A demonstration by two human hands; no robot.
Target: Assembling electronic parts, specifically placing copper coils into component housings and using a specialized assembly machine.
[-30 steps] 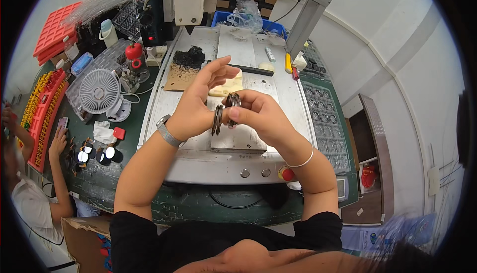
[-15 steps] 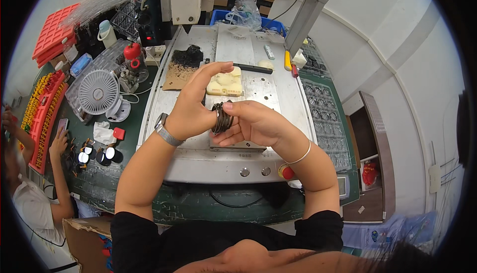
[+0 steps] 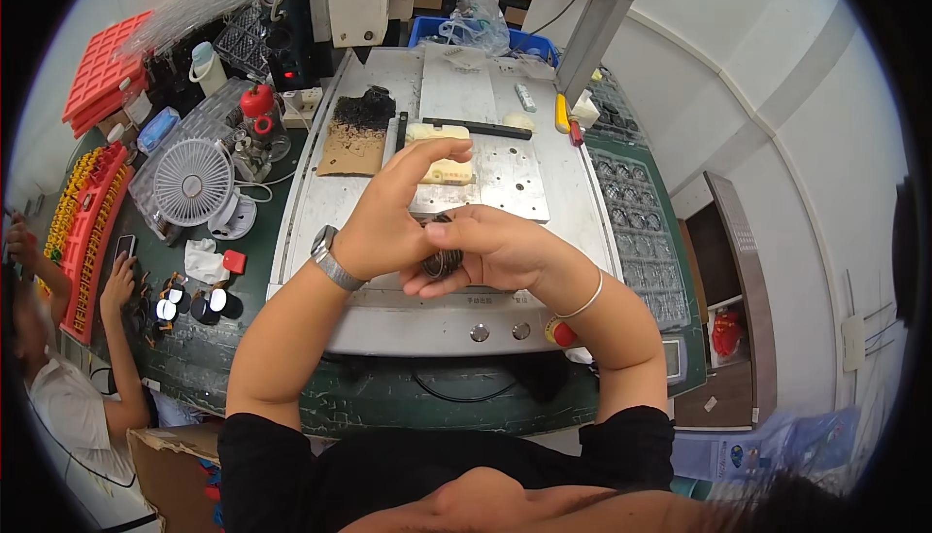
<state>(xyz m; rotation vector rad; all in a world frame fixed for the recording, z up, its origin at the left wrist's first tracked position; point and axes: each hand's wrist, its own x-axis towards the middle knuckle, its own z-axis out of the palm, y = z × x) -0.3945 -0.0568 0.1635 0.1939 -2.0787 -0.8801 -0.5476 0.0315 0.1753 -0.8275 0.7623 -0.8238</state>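
Observation:
A small, dark, rounded piece with ridged, ring-like bands (image 3: pixel 443 259) is between my hands, above the front of the machine bed. My right hand (image 3: pixel 495 245) grips it, thumb on top and fingers curled beneath. My left hand (image 3: pixel 388 224) presses against its left side near the thumb, whose tip is hidden; its other fingers stretch forward, apart from the piece. Beyond my hands a pale yellow block with a hollowed top (image 3: pixel 449 172) sits on the metal plate (image 3: pixel 519 183), partly covered by my left fingers. Behind the block lies a black bar (image 3: pixel 485 129).
Left of the bed stand a white fan (image 3: pixel 194 182) and several black pots with white tops (image 3: pixel 223 302). Blackened cardboard (image 3: pixel 351 149) lies on the bed. A yellow cutter (image 3: pixel 562 116) and clear trays (image 3: pixel 636 232) are at right. A co-worker's hand (image 3: pixel 118 285) holds a phone.
Both hands have shifted slightly right and nearer to me. The dark piece has turned in my fingers, showing a rounder face. The co-worker's hand has moved little.

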